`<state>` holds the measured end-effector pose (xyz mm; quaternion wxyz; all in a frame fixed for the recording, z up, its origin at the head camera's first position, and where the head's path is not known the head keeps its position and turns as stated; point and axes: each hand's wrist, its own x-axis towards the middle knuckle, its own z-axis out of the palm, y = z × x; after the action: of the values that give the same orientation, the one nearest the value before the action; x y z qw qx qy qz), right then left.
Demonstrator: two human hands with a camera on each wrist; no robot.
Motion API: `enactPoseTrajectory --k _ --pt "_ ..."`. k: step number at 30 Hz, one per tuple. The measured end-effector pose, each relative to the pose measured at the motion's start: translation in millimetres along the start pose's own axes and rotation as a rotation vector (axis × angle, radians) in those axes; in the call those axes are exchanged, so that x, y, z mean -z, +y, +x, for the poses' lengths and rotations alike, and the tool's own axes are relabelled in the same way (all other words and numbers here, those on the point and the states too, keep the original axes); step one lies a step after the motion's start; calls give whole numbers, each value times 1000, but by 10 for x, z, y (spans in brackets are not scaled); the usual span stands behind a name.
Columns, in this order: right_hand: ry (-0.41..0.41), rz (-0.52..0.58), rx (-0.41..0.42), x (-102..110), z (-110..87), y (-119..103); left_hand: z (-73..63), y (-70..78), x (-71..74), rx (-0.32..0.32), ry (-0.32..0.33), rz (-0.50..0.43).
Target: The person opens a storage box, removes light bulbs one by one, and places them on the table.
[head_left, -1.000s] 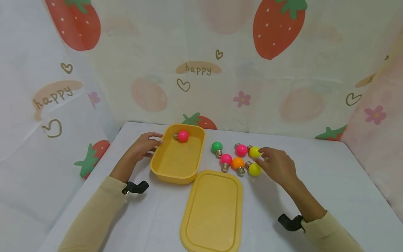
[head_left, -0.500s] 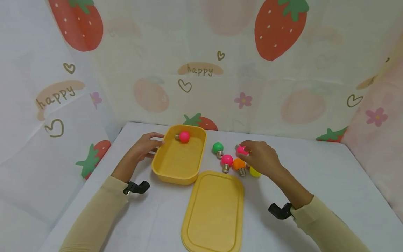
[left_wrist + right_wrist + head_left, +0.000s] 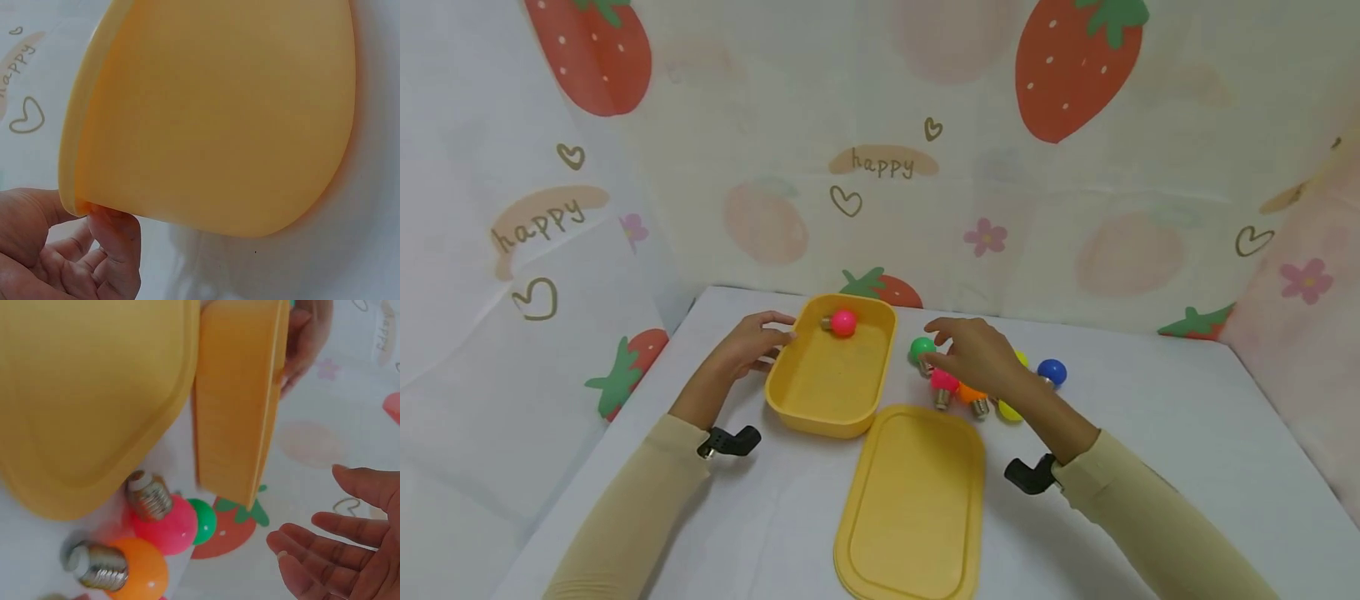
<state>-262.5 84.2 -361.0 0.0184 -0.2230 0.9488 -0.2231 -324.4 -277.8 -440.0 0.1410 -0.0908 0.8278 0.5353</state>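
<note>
My left hand (image 3: pixel 747 346) holds the left rim of a yellow plastic box (image 3: pixel 827 392), with fingertips over the edge; the left wrist view shows the fingers at the rim (image 3: pixel 70 150). Inside the box lies a pink light bulb (image 3: pixel 844 323) with a metal screw base. My right hand (image 3: pixel 981 354) is just above the loose bulbs, fingers spread and nothing between them in the right wrist view. Nearest to its fingertips is a green bulb (image 3: pixel 922 350). Below the hand are another pink bulb (image 3: pixel 943 380) and an orange bulb (image 3: pixel 973 395), partly covered.
A yellow lid (image 3: pixel 913 500) lies flat in front of the box. Right of the hand are a blue bulb (image 3: pixel 1052 372) and a yellow bulb (image 3: pixel 1009 412), with another yellow one mostly hidden. A strawberry-printed cloth (image 3: pixel 880 225) stands behind the white table (image 3: pixel 1150 450).
My right hand has moved left from the yellow bulbs, over a pink one, to beside the green bulb, uncovering the blue bulb. My left hand has stayed on the box rim.
</note>
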Motion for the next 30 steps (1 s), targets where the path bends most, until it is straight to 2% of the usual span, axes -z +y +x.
enactPoseTrajectory --k 6,15,23,30 --pt "-23 -6 74 -26 217 -136 12 -11 2 13 -4 -8" --pt "-55 -9 104 -69 400 -346 -10 7 3 11 -5 -11" --pt "-91 -43 166 -156 593 -499 -34 2 8 13 2 -11" --pt "-125 -59 221 -127 792 -620 -18 6 -4 9 3 -16"
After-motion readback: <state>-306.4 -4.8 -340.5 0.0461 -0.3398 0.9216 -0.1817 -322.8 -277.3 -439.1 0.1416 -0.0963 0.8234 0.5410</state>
